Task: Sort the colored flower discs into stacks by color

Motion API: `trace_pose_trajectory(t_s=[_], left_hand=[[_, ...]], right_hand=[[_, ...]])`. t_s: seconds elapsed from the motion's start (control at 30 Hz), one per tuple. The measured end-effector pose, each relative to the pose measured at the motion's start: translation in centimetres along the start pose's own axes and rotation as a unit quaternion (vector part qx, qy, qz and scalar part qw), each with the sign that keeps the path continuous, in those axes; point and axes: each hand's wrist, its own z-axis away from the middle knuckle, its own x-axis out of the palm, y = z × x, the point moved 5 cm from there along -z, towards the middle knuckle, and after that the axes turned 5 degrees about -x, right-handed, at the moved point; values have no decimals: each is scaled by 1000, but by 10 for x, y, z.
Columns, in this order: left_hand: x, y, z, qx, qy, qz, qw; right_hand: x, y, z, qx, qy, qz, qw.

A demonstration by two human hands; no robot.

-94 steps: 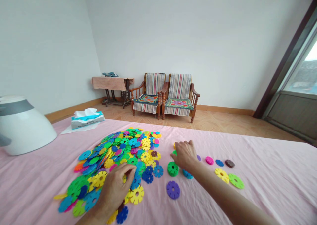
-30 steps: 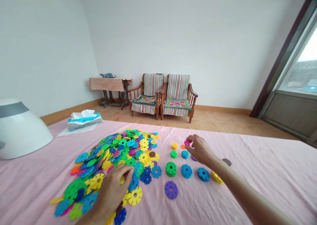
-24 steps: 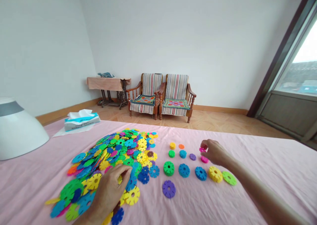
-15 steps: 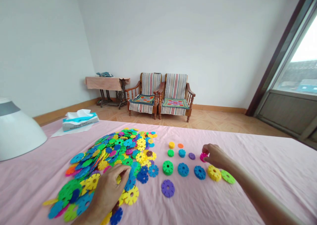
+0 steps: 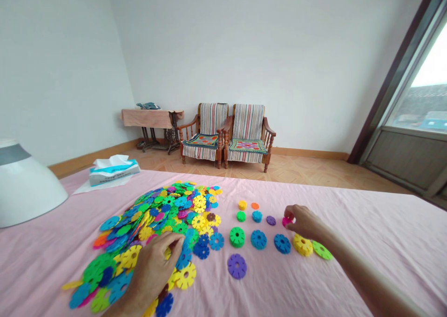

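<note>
A heap of flat, notched plastic discs [image 5: 153, 224] in many colours lies on a pink cloth [image 5: 377, 242]. My left hand [image 5: 153, 270] rests palm down on the heap's near edge, fingers curled over some discs. To the right, sorted discs lie in rows: small yellow [image 5: 242, 205], orange [image 5: 255, 205], green [image 5: 240, 216], blue [image 5: 257, 216] and purple [image 5: 270, 220] ones, then larger green [image 5: 237, 237], blue [image 5: 259, 239], blue [image 5: 282, 243], yellow [image 5: 302, 245] and light green [image 5: 321, 250] ones, with a purple one [image 5: 237, 266] nearest. My right hand [image 5: 304, 221] pinches a small pink disc [image 5: 287, 221] on the cloth.
A white domed appliance [image 5: 24, 186] sits at the left edge. A tissue box [image 5: 113, 169] lies at the far left of the cloth. Beyond the cloth are two striped wooden armchairs [image 5: 226, 135], a small covered table [image 5: 153, 119] and a window at the right.
My right hand moved rightward from the small discs at the back, carrying a pink disc, and set it down at the right end of the small row. The left hand stayed on the heap.
</note>
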Motion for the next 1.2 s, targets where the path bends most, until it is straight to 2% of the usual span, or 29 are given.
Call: trace_pose_trajectory(t_s=[0.13, 0.23, 0.37, 0.5, 0.6, 0.73, 0.83, 1.0, 1.1, 1.2], left_hand=[[-3, 2, 0, -3, 5, -16, 1000], [-3, 0, 1, -8, 3, -15, 1000], [-2, -4, -1, -10, 14, -9, 1000], [-5, -4, -3, 3, 24, -14, 1000], [-3, 1, -2, 29, -3, -36, 999], [9, 4, 3, 59, -61, -92, 992], [17, 3, 7, 72, -81, -119, 987], [20, 0, 9, 79, -76, -112, 988], [20, -1, 9, 81, -76, -105, 988], [21, -2, 10, 82, -80, -107, 988]], right_hand=[[-4, -1, 3, 2, 19, -10, 1000], [-12, -12, 10, -7, 40, -21, 999], [-23, -51, 29, -58, 58, -56, 995], [-21, -97, 54, -111, 56, -105, 987], [-12, -124, 69, -126, 40, -131, 982], [-1, -155, 82, -155, 27, -161, 974], [3, -181, 79, -188, 25, -137, 972], [15, -221, 61, -241, 31, -19, 970], [22, -233, 48, -244, 54, 29, 968], [29, -237, 39, -230, 40, 64, 970]])
